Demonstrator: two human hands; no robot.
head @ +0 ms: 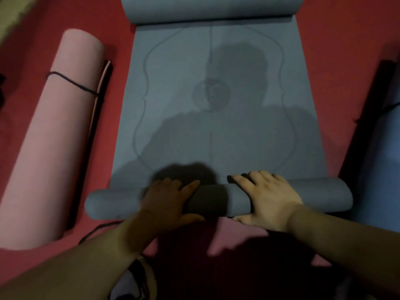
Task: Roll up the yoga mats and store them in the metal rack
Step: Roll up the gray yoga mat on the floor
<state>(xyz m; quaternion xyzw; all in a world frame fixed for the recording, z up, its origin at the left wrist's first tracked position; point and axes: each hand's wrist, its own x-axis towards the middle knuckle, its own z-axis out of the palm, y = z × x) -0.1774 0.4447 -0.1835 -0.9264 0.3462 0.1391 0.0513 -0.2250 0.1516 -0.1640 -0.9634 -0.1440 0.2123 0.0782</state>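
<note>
A grey-blue yoga mat lies unrolled on the red floor, with faint printed lines and a round emblem. Its near end is rolled into a thin tube across the frame. My left hand lies over the left-middle of that roll, fingers spread forward and thumb on the near side. My right hand lies over the right-middle the same way. The mat's far end curls up in a loose roll at the top.
A rolled pink mat tied with a black cord lies on the left. Another rolled bluish mat with a dark edge lies on the right. A black cord trails on the red floor near my left arm. No rack is in view.
</note>
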